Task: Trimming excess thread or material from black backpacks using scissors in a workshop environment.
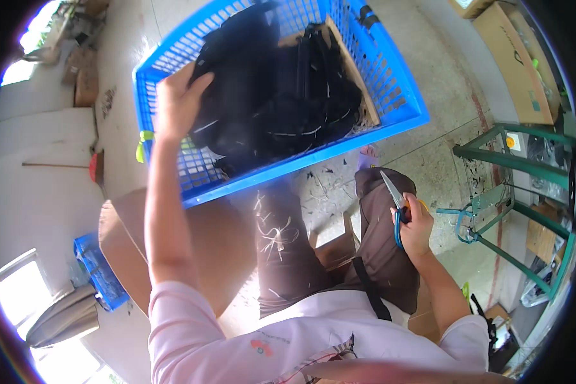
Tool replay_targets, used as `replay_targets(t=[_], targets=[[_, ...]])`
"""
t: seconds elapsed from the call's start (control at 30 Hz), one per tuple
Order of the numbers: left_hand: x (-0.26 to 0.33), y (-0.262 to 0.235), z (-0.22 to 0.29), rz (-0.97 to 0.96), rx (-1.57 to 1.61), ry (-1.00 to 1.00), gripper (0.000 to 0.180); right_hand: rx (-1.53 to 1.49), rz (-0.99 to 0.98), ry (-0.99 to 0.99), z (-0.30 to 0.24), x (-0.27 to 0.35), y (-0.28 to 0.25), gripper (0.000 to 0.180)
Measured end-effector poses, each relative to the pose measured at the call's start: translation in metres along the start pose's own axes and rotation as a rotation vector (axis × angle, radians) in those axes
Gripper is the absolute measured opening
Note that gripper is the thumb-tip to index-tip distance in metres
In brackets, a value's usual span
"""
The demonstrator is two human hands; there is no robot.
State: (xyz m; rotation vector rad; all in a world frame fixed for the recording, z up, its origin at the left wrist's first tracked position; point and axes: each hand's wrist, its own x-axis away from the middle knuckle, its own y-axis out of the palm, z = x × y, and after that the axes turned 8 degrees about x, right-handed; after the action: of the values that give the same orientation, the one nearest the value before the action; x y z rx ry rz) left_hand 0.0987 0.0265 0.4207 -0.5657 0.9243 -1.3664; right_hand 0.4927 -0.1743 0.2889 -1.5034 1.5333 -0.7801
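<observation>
Grey floor meets pale walls, seemingly with a glaring window.

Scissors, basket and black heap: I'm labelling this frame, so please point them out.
Scissors (397, 198): head view, blade near the pivot.
Basket (307, 159): head view, rim nearest the person.
Black heap (278, 93): head view, its middle.

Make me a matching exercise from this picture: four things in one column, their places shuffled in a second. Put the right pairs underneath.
Things
1. metal scissors with blue and orange handles
2. heap of black fabric
3. green metal frame
4. large brown cardboard box

Places
A. at the picture's right side
B. just left of the person's brown-trousered legs
C. in the person's right grip
D. inside the blue perforated plastic basket

Right pairs: 1-C, 2-D, 3-A, 4-B
</observation>
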Motion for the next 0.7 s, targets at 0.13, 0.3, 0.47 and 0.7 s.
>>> replay_targets(t=[0.13,0.3,0.47,0.7], targets=[[0.049,-0.130,0.092,0.030,0.224,0.072,0.017,-0.163,0.187,-0.144,-0.013,-0.006,-0.021,0.041],[0.105,-0.240,0.181,0.140,0.212,0.119,0.024,-0.465,0.458,-0.239,-0.074,-0.036,-0.113,0.052],[0.166,-0.237,0.205,0.523,0.275,-0.076,0.028,-1.241,-0.122,-0.446,-0.133,-0.025,-0.174,0.057],[0.210,-0.140,0.115,0.175,0.463,-0.172,0.013,-1.327,-0.750,-0.090,-0.142,0.049,-0.140,0.040]])
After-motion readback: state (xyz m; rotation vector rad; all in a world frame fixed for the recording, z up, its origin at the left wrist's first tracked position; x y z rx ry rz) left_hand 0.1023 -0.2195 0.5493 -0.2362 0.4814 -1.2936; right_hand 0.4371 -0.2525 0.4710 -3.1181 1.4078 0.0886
